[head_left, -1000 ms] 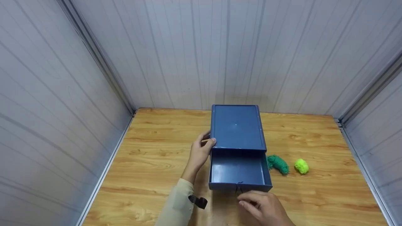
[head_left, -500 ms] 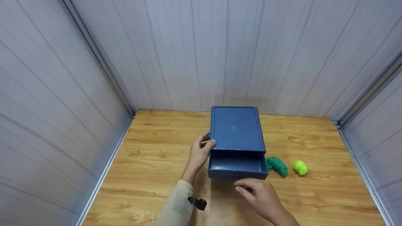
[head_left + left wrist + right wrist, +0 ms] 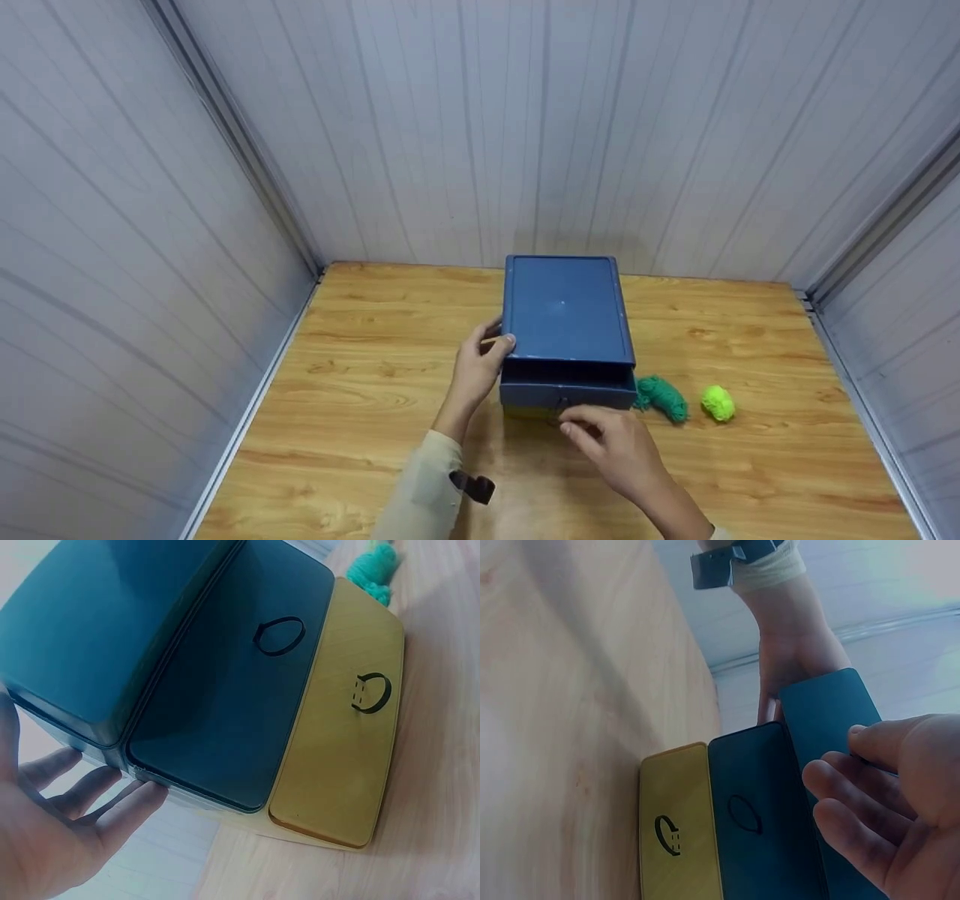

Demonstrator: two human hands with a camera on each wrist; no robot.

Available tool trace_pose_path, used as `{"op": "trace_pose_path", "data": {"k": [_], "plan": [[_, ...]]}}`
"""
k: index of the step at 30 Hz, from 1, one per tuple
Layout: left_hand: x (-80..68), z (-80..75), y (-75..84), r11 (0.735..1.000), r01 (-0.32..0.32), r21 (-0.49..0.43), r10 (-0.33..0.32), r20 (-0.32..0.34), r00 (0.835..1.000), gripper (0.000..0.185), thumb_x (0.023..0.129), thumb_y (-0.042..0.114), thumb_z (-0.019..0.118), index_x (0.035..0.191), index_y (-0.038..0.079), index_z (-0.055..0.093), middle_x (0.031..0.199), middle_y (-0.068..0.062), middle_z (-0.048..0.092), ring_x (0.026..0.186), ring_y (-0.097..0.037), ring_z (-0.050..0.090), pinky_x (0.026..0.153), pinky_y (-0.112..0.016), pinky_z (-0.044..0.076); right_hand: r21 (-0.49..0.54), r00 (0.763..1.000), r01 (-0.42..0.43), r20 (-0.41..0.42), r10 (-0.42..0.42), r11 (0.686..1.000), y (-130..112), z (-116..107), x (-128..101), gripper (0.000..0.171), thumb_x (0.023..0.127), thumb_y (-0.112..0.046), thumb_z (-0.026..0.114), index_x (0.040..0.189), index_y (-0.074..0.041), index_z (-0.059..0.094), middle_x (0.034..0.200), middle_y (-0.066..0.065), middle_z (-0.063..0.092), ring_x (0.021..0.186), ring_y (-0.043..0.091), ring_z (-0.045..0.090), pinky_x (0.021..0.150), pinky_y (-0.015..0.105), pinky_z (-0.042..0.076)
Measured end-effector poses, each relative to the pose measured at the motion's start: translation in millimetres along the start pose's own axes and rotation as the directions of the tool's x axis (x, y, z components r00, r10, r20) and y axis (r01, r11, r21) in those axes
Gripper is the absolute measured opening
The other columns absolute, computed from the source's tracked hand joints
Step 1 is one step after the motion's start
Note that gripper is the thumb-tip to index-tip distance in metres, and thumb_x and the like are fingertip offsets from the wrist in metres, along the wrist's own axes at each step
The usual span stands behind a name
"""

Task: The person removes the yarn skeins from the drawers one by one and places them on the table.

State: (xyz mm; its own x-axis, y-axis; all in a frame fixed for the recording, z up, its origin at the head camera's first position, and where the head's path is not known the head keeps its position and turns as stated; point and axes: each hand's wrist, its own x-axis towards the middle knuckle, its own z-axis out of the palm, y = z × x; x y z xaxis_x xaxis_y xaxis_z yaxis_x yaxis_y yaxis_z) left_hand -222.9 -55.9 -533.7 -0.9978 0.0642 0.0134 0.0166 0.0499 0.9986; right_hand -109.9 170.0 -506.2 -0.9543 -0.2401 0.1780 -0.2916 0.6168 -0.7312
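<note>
A blue drawer box [image 3: 566, 307] stands on the wooden table [image 3: 360, 390]. Its blue top drawer [image 3: 570, 391] sticks out only a little; its front has a ring handle [image 3: 279, 636]. Below it sits a yellow drawer [image 3: 337, 757], shut, with its own handle [image 3: 667, 834]. My left hand [image 3: 480, 360] braces the box's left side, fingers [image 3: 112, 795] straight against it and thumb on the top edge. My right hand [image 3: 600, 439] has its loosely bent fingers [image 3: 862, 802] at the blue drawer's front and holds nothing.
A dark green yarn bundle [image 3: 661, 395] lies just right of the box, and a lime yarn ball [image 3: 718, 402] lies a little further right. Grey panelled walls [image 3: 150, 225] enclose the table on the left, back and right.
The blue drawer has slid from wide open back into the box, with my right hand following its front inward. My left hand stayed on the box's side.
</note>
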Motion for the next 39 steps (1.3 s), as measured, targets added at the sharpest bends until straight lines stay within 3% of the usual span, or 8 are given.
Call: {"op": "trace_pose_path", "data": {"k": [7, 15, 21, 30, 34, 39], "plan": [[0.0, -0.4, -0.8, 1.0, 0.011, -0.011, -0.011, 0.013, 1.0, 0.055, 0.099, 0.035, 0.064, 0.149, 0.016, 0.053, 0.141, -0.013, 0.059, 0.124, -0.03, 0.06, 0.088, -0.039, 0.056, -0.001, 0.999, -0.035, 0.008, 0.035, 0.999, 5.9, 3.1, 8.5, 0.006, 0.096, -0.024, 0.074, 0.095, -0.029, 0.077, 0.089, -0.014, 0.075, 0.075, -0.002, 0.065, 0.066, 0.022, 0.055], [-3.1, -2.0, -4.6, 0.999, 0.035, -0.037, -0.034, 0.025, 0.999, 0.056, 0.1, 0.035, 0.064, 0.15, 0.014, 0.051, 0.143, -0.015, 0.055, 0.126, -0.031, 0.058, 0.096, -0.044, 0.057, -0.021, 0.998, -0.062, -0.012, 0.062, 0.998, 9.1, 5.0, 15.8, 0.008, 0.097, -0.019, 0.072, 0.1, -0.025, 0.078, 0.086, -0.013, 0.074, 0.068, -0.001, 0.061, 0.063, 0.023, 0.052], [-1.6, -0.4, -3.1, 0.998, 0.034, -0.043, -0.033, 0.019, 0.999, 0.056, 0.099, 0.033, 0.064, 0.15, 0.013, 0.052, 0.142, -0.015, 0.056, 0.127, -0.031, 0.058, 0.095, -0.044, 0.057, -0.018, 0.998, -0.054, -0.044, 0.053, 0.998, 13.7, 6.2, 23.0, 0.008, 0.096, -0.015, 0.072, 0.102, -0.016, 0.078, 0.086, -0.008, 0.075, 0.065, 0.001, 0.06, 0.062, 0.024, 0.051], [0.0, 0.6, -0.6, 0.999, 0.021, -0.026, -0.021, 0.014, 1.0, 0.056, 0.098, 0.033, 0.065, 0.149, 0.014, 0.053, 0.143, -0.014, 0.057, 0.127, -0.032, 0.059, 0.093, -0.044, 0.058, -0.034, 0.995, -0.03, -0.093, 0.026, 0.999, 18.2, 8.9, 30.0, 0.009, 0.096, -0.016, 0.073, 0.103, -0.015, 0.079, 0.091, -0.009, 0.076, 0.069, 0.003, 0.062, 0.066, 0.027, 0.053], [-0.2, 0.7, -0.4, 0.999, 0.02, -0.033, -0.02, 0.016, 1.0, 0.056, 0.098, 0.033, 0.064, 0.15, 0.015, 0.052, 0.143, -0.013, 0.058, 0.127, -0.03, 0.059, 0.093, -0.043, 0.058, 0.016, 0.993, -0.015, -0.114, 0.017, 1.0, 19.9, 11.1, 27.5, 0.014, 0.096, -0.016, 0.074, 0.108, -0.015, 0.078, 0.097, -0.009, 0.077, 0.076, 0.004, 0.066, 0.07, 0.028, 0.056], [-0.3, 1.3, 0.7, 0.999, 0.019, -0.041, -0.018, 0.01, 1.0, 0.056, 0.098, 0.03, 0.064, 0.15, 0.013, 0.052, 0.142, -0.013, 0.058, 0.126, -0.03, 0.059, 0.093, -0.043, 0.058, 0.139, 0.985, -0.009, -0.169, 0.033, 0.99, 23.2, 10.1, 21.1, 0.022, 0.093, -0.013, 0.076, 0.114, -0.014, 0.071, 0.095, -0.005, 0.076, 0.072, 0.007, 0.067, 0.063, 0.027, 0.056]]}}
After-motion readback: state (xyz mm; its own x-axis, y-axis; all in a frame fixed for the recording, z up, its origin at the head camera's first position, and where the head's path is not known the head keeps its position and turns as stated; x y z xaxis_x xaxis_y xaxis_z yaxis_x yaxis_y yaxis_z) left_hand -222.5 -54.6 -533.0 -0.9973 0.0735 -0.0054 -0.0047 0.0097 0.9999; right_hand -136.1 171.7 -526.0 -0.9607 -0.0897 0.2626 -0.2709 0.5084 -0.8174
